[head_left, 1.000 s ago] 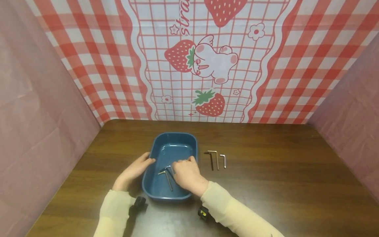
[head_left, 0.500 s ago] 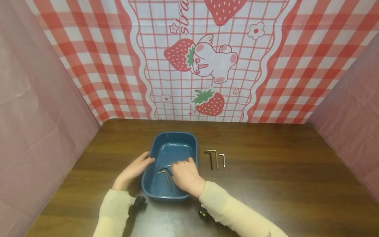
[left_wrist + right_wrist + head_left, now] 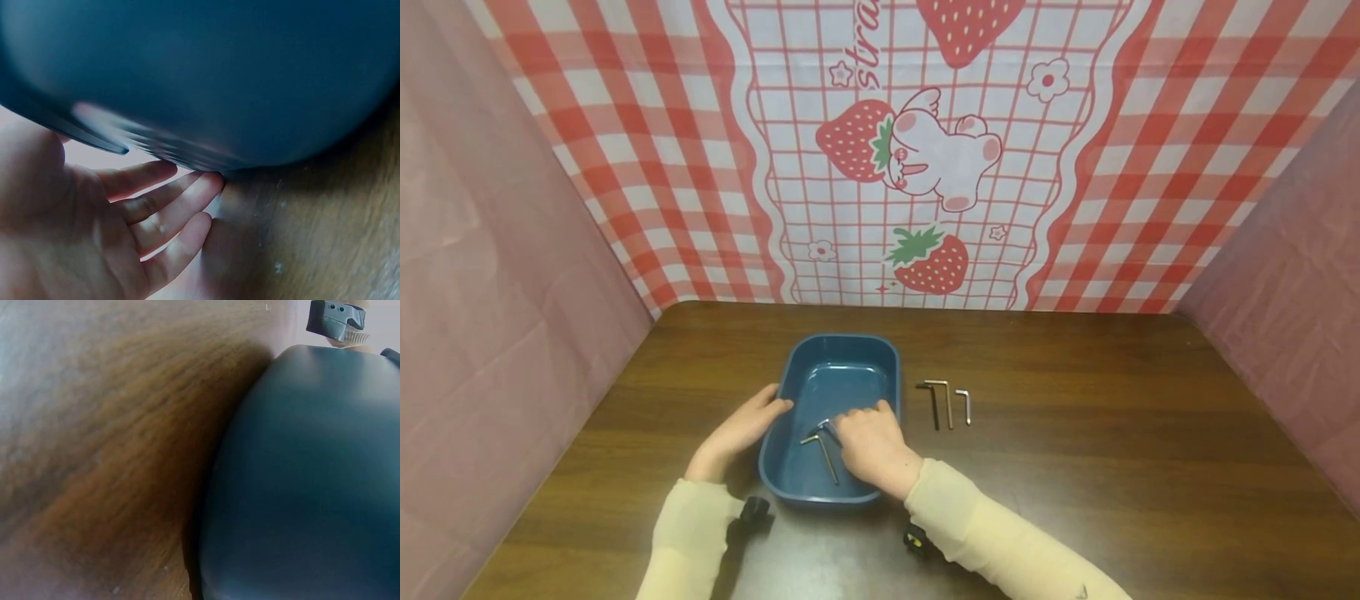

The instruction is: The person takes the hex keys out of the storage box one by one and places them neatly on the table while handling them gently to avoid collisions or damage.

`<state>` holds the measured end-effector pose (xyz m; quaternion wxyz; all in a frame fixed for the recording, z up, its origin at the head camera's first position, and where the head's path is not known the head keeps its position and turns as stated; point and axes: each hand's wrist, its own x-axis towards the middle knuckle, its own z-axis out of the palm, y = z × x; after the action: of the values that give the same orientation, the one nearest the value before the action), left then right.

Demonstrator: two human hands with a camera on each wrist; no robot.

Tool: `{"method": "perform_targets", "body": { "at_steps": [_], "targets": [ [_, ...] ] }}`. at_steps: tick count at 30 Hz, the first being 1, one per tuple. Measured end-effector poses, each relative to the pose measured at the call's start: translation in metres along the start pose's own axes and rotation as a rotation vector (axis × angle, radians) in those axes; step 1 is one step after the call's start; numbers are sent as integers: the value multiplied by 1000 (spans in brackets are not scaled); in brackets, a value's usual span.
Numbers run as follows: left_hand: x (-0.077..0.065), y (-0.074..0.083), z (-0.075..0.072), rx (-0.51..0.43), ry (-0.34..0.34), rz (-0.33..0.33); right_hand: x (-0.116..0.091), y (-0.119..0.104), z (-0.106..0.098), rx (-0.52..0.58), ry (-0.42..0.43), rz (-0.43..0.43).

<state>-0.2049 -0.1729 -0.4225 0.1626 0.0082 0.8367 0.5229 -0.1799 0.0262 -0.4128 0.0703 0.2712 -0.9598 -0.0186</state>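
"How far along does it look?"

"Part-way, I'd judge. On the table (image 3: 1075, 467), the blue tray (image 3: 842, 387) stands left of middle, with hex keys both inside and out."

"And the hands?"

"The left hand (image 3: 737, 429) grips the tray's left edge, thumb over the rim. The right hand (image 3: 876, 446) reaches in over the right edge, fingers bent down (whether they pinch anything, I can't tell)."

"The keys?"

"Three lie beyond the tray's right edge: a long brass key (image 3: 949, 407), a black key (image 3: 935, 408), a short silver key (image 3: 967, 408). Left inside, in the near half: a second brass key (image 3: 827, 460) and at least one partly covered key (image 3: 830, 430)."

"Anything else?"

"A checked cloth (image 3: 677, 167) hangs behind the table's far edge; the right hand blocks some of the tray."
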Motion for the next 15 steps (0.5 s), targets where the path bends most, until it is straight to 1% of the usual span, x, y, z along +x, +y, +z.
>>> {"method": "perform_targets", "body": {
  "at_steps": [7, 12, 15],
  "targets": [
    [0, 1, 1, -2, -4, 1, -2, 1, 0, -12, 5, -11],
    [0, 0, 1, -14, -3, -15, -3, 1, -1, -11, 1, -14],
    [-1, 0, 1, -2, 0, -6, -3, 0, -1, -8, 13, -17]
  ]
}}
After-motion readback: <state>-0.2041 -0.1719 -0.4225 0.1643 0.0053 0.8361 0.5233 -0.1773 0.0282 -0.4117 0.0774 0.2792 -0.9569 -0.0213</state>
